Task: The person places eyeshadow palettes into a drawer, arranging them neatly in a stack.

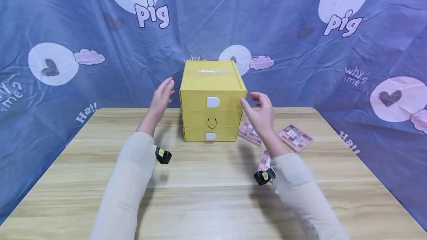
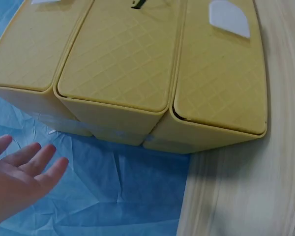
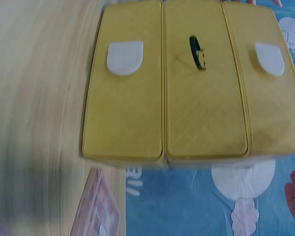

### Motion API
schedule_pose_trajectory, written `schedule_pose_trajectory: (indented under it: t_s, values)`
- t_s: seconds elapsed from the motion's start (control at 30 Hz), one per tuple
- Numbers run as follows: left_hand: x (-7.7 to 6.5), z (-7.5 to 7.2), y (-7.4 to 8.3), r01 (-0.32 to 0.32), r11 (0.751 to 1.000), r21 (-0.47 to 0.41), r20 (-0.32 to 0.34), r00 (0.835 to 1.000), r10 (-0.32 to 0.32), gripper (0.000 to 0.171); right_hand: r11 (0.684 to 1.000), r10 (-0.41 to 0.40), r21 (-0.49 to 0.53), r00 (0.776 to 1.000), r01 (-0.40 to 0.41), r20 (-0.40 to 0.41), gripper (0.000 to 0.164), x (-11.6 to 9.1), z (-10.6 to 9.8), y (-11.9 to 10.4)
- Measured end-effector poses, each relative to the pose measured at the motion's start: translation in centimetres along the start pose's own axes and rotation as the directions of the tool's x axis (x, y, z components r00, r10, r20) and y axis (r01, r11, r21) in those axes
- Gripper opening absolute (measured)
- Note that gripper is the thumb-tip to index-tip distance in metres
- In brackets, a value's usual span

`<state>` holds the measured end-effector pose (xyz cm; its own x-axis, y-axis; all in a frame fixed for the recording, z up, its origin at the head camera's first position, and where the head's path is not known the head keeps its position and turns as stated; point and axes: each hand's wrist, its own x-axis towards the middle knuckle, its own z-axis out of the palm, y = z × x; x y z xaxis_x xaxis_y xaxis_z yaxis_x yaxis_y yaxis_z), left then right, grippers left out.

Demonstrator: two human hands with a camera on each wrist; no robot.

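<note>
Three stacked yellow drawer boxes [image 1: 213, 84] are standing between the hands in the head view. The left hand [image 1: 161, 97] is holding nothing, fingers extending, a gap separating it from the stack; the right hand [image 1: 260, 112] is bending loosely, holding nothing, thumb just beside the top drawer's edge. Three eyeshadow palettes [image 1: 296, 139] are lying around the right hand, lettering unreadable. Behind, the blue backdrop [image 1: 200, 17] is reading "pig," "why me?" and "Ha!!" Both wrist views are showing room between each hand and the boxes.
</note>
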<state>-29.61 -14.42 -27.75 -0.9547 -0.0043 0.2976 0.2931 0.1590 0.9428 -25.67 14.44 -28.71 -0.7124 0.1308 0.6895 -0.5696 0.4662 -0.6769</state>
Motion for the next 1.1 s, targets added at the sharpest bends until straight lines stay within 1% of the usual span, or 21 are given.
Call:
schedule_pose_trajectory:
  t_s: [0.07,0.17,0.27,0.37,0.43,0.53,0.67,0.8,0.93,1.1]
  values:
    - [0.3,0.1,0.1,0.031,0.995,-0.094,0.008,1.000,-0.030,0.056,0.999,0.000,0.042,1.000,0.000,-0.007,0.029,-0.1,0.5,-0.4]
    - [0.6,0.0,0.1,0.064,0.984,-0.166,0.017,0.998,-0.062,0.053,0.996,0.017,0.090,0.999,-0.020,0.029,0.027,-0.2,1.5,-0.8]
    - [0.9,0.2,0.1,0.085,0.980,-0.183,0.019,0.996,-0.083,0.050,0.992,0.057,0.109,0.994,-0.067,0.092,0.027,-0.3,2.4,-1.0]
    - [1.3,0.8,0.2,0.096,0.979,-0.182,0.007,0.995,-0.096,0.047,0.988,0.095,0.105,0.985,-0.110,0.141,0.026,-0.5,3.3,-1.0]
    - [1.6,1.3,0.3,0.102,0.978,-0.183,-0.001,0.995,-0.104,0.045,0.989,0.101,0.093,0.982,-0.117,0.161,0.025,-0.6,3.9,-0.9]
    - [2.1,1.8,0.3,0.112,0.974,-0.198,-0.008,0.993,-0.116,0.043,0.993,0.082,0.065,0.980,-0.095,0.179,0.023,-0.8,4.6,-0.9]
    - [2.5,1.9,0.2,0.122,0.966,-0.227,0.003,0.992,-0.124,0.043,0.996,0.054,0.056,0.980,-0.066,0.192,0.021,-1.0,5.3,-1.1]
    - [2.7,1.9,0.1,0.139,0.954,-0.267,0.024,0.990,-0.137,0.044,0.997,0.053,0.051,0.981,-0.063,0.187,0.021,-1.1,5.8,-1.3]
    - [2.8,1.8,0.2,0.172,0.938,-0.302,0.042,0.985,-0.168,0.044,0.994,0.093,0.041,0.981,-0.101,0.170,0.021,-1.1,6.1,-1.4]
    - [3.1,1.8,0.3,0.209,0.923,-0.323,0.066,0.978,-0.198,0.045,0.984,0.165,0.047,0.973,-0.175,0.163,0.022,-1.1,6.4,-1.4]
